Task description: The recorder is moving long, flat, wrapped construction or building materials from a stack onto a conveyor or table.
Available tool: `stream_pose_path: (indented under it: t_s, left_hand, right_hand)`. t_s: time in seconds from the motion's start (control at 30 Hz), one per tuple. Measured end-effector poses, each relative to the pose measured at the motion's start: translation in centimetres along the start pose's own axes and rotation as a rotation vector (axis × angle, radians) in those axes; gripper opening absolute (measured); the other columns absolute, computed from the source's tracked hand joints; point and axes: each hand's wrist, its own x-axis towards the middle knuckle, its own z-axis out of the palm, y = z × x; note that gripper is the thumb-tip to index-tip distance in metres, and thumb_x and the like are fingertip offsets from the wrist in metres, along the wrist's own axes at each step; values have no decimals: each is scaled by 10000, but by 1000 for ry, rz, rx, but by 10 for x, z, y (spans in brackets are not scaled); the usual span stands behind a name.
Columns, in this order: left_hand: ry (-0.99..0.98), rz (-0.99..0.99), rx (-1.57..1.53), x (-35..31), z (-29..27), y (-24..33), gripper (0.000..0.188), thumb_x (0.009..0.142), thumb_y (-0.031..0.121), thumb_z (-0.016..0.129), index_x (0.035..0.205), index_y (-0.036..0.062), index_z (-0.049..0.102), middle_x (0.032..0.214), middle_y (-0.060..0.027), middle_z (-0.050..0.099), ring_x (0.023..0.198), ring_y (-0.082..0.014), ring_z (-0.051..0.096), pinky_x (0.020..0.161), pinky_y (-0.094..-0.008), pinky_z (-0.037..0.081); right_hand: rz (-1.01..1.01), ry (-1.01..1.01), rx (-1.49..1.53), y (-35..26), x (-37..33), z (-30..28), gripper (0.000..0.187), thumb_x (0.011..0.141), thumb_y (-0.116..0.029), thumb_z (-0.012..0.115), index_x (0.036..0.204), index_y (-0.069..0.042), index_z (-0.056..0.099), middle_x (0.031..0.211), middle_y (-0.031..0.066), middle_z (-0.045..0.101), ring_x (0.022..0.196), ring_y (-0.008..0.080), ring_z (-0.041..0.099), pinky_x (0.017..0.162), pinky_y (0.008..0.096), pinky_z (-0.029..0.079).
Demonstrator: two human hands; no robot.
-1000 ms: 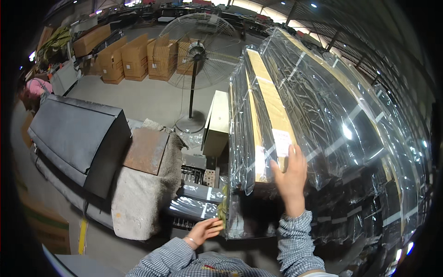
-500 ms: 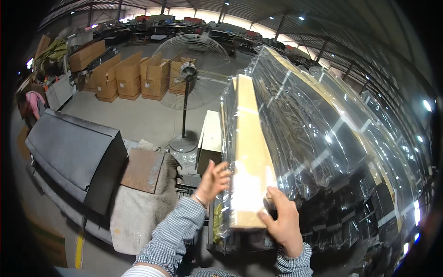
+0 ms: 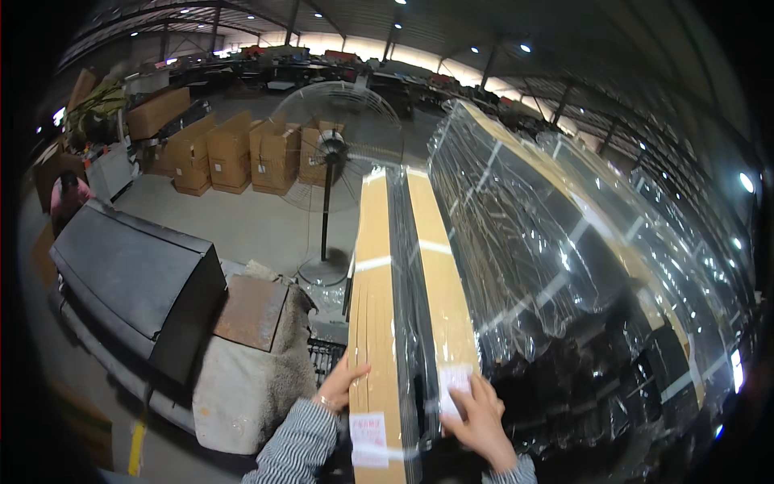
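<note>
In front of me lies a long plastic-wrapped package (image 3: 417, 323), with a cardboard strip along each side and dark lengths between. A white label (image 3: 369, 440) sits on the near end of its left strip, another label (image 3: 454, 387) on the right strip. My left hand (image 3: 340, 382) is closed on the package's left edge, its thumb over the cardboard and its other fingers partly hidden. On the other side my right hand (image 3: 480, 421) grips the right edge, fingers bent over the right label.
Several plastic-wrapped dark bundles (image 3: 524, 234) are stacked on the right. To the left are a grey-black metal housing (image 3: 133, 266), a rusty plate (image 3: 251, 310) and a pale cloth (image 3: 234, 395). Ahead stand a pedestal fan (image 3: 326, 210) and cardboard boxes (image 3: 228, 157). A person (image 3: 68, 194) is at far left.
The package has turned: one cardboard face showed before, now two strips with the dark middle. My left hand, open and off it earlier, has come down onto its left edge.
</note>
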Motion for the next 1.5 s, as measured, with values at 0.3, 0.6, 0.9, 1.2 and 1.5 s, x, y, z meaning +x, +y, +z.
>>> stream_pose_path:
  t_s: [0.3, 0.6, 0.9, 1.2, 1.5]
  left_hand:
    - [-14, -34, -249, -75, 12, -88, 712, 862, 43, 666, 1460, 62, 280, 1320, -124, 510, 1186, -234, 554, 979, -375, 499]
    - [120, 32, -370, -134, 37, -209, 648, 821, 117, 743, 1367, 39, 404, 1261, -107, 562, 1161, -234, 565, 977, -408, 487]
    - [143, -30, -389, -191, 101, -302, 613, 858, 147, 725, 1369, 53, 398, 1298, -80, 530, 1211, -230, 509, 1035, -436, 418]
    - [131, -75, -18, -265, 125, -328, 564, 907, 192, 678, 1380, 73, 396, 1331, -53, 521, 1237, -180, 492, 1055, -365, 392]
    - [182, -509, -275, -255, 82, -386, 509, 892, 102, 674, 1342, 63, 438, 1264, -80, 566, 1186, -192, 539, 989, -404, 467]
  right_hand:
    - [518, -140, 1472, 57, -41, 31, 925, 669, -12, 805, 1440, 60, 300, 1294, 168, 516, 1161, 240, 545, 946, 318, 473]
    - [16, 20, 337, 75, -88, -13, 984, 594, -249, 856, 1440, -44, 396, 1136, 198, 502, 1059, 346, 485, 908, 424, 401]
    - [-74, 43, -284, 84, -162, -44, 985, 582, -163, 815, 1463, -136, 375, 1213, 249, 423, 1112, 403, 413, 902, 469, 316]
    - [51, -183, -10, 119, -230, 1, 897, 617, -175, 795, 1430, -75, 430, 1114, 196, 487, 1058, 369, 485, 892, 434, 402]
    - [-220, -349, -144, 221, -328, 22, 908, 640, -145, 739, 1468, -146, 365, 1278, 303, 449, 1110, 460, 469, 922, 521, 390]
